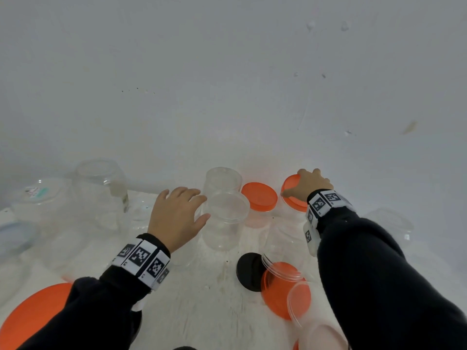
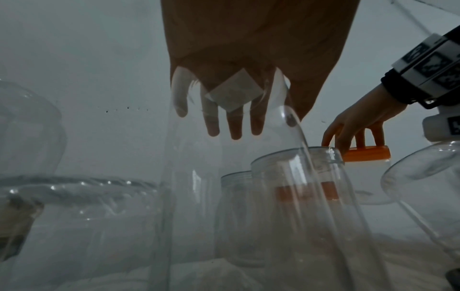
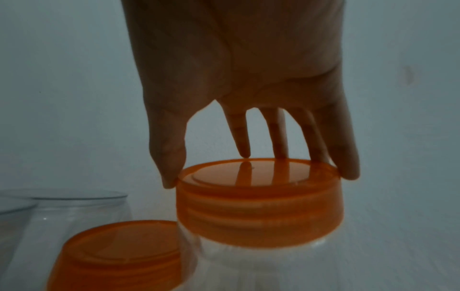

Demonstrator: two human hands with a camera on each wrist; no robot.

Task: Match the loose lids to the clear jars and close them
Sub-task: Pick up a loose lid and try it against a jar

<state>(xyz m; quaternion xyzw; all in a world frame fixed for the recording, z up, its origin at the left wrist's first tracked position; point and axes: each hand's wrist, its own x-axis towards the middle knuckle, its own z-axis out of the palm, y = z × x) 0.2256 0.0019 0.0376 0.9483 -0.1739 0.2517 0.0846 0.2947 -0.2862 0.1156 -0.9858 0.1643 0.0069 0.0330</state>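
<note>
Orange lid point(image 3: 259, 198) gripped by right hand point(image 1: 309, 185), left hand point(image 1: 174, 213) spread

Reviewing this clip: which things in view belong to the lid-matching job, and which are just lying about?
In use:
right hand gripping the orange lid on its jar
left hand open beside the open clear jar
capped jar
black lid

Lying about:
labelled container, far left
white wall
</note>
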